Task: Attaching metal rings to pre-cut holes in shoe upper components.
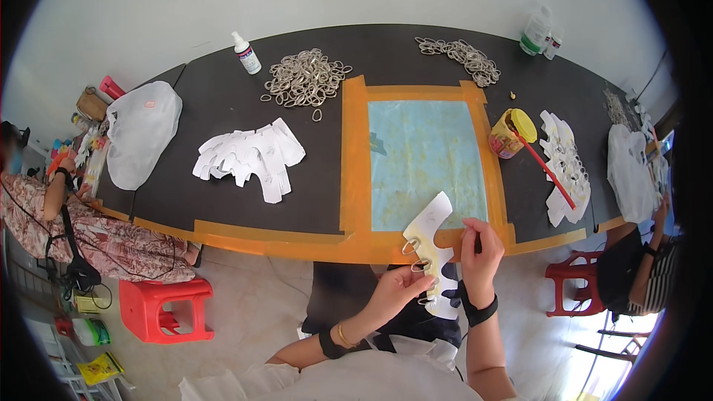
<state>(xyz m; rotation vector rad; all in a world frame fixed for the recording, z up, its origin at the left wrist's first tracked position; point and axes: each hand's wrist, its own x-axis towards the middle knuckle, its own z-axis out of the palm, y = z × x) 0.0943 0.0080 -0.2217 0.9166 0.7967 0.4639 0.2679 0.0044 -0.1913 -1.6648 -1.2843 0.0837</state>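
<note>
My left hand (405,293) grips a white cut-out piece (431,223) with a scalloped edge, at the table's front edge. Several metal rings (422,265) are set along its left side, and yellowish smears mark its surface. Just right of the piece is my right hand (483,249), raised with its fingers curled together; whatever they pinch, if anything, is too small to make out. Behind both hands lies a light-blue sheet (427,163) with yellowish stains, framed by orange tape (355,171).
At left lie stacked white cut-outs (249,156), with a heap of metal rings (306,78) behind. More rings (464,58) sit at the back. A yellow-lidded tub (512,134), a red stick (546,174) and ringed cut-outs (566,167) are right. Co-workers sit at both sides near red stools (167,308).
</note>
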